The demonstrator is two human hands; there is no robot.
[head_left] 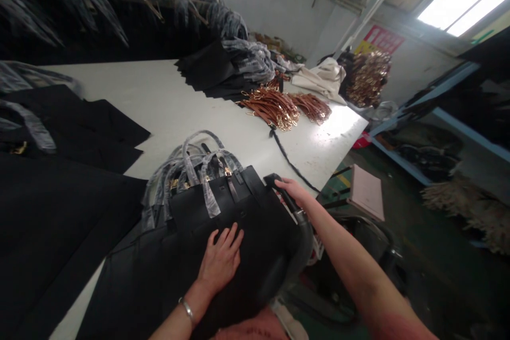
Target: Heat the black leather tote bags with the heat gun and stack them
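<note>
A black handbag (263,234) with gold buckles lies on a pile of similar bags at the table's near edge. Clear plastic film wraps its handles (189,167). My left hand (223,255) rests flat on its front panel, fingers spread and holding nothing. At the bag's right side, my right hand (292,189) is closed around a black hose nozzle (287,201). The nozzle's flat tip is by the bag's upper right corner, and a thick dark hose curves down from it. Whether the tip touches the bag, I cannot tell.
More black bag pieces (48,202) cover the white table (159,85) on the left. Farther back lie brown straps with gold clasps (273,109), beige cloth (322,79) and stacked black panels (211,69). A pink-topped stool (366,193) and blue shelving (422,95) stand at right.
</note>
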